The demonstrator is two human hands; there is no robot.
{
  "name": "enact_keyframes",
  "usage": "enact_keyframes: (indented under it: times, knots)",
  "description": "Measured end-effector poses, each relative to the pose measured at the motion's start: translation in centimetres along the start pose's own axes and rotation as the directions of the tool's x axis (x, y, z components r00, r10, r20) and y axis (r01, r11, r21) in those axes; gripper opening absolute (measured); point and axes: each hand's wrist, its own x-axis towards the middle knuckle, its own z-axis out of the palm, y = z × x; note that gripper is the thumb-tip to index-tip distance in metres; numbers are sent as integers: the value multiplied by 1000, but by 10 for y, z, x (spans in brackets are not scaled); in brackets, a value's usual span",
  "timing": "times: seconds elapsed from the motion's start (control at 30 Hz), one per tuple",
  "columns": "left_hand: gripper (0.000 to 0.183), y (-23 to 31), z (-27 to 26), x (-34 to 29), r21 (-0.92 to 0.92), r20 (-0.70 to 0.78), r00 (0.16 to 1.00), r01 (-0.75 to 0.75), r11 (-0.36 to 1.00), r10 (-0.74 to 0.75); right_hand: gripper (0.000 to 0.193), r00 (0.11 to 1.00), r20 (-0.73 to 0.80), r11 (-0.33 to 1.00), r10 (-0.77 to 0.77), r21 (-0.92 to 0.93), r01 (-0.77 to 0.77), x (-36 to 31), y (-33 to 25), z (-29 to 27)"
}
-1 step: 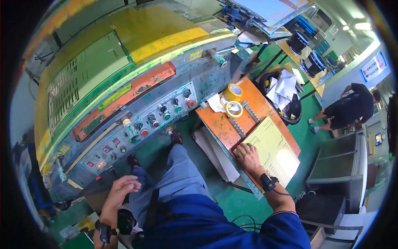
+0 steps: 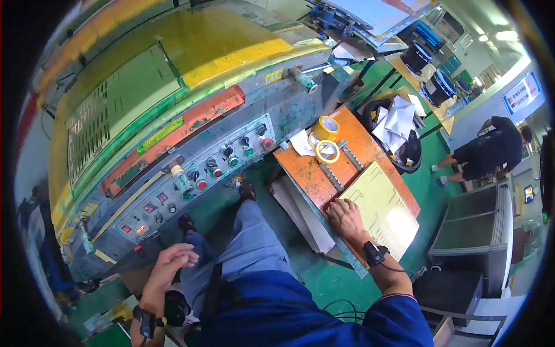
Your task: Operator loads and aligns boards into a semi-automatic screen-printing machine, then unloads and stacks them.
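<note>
My left hand (image 2: 172, 261) hangs in the air in front of the machine's control panel (image 2: 196, 179), its fingers loosely bent, with nothing visible in it. On the orange-topped table, my right hand (image 2: 346, 217) lies on the left end of a pale yellow-green panel (image 2: 378, 202). Its fingers reach the panel's edge, and the fingertips are partly hidden. Dark lines and slots mark the panel. A similar panel (image 2: 136, 87) lies on the machine's yellow bed (image 2: 225, 40).
Tape rolls (image 2: 326, 128) and hinge-like metal strips (image 2: 331, 177) lie on the orange table (image 2: 303, 176). Behind it stands a bin (image 2: 413, 159) with crumpled paper. Black reels (image 2: 437, 88) sit on a far bench. Another person (image 2: 488, 147) bends at the right. Knobs and buttons line the machine's front.
</note>
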Motion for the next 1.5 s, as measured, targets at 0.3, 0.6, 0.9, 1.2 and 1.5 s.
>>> enact_keyframes:
  times: [0.3, 0.6, 0.9, 1.2, 1.5]
  knots:
    - [31, 6, 8, 23, 95, 7, 996, 90, 991, -91, 44, 998, 36, 998, -57, -6, 57, 4, 0, -10]
    - [33, 15, 37, 65, 184, 169, 976, 103, 977, -135, 48, 983, -33, 980, -179, 83, 182, -41, -1, -7]
    - [33, -52, 192, 191, -53, 524, 798, 379, 924, -297, 46, 898, -199, 817, -393, 372, 440, -5, -182, -85]
    - [27, 45, 158, 146, 280, 499, 816, -471, 836, 292, 67, 635, -359, 679, 684, 631, -375, -89, -57, -68]
    - [32, 72, -17, -41, 451, -46, 863, -432, 781, 504, 73, 871, 76, -240, 485, 969, 49, 6, -160, -75]
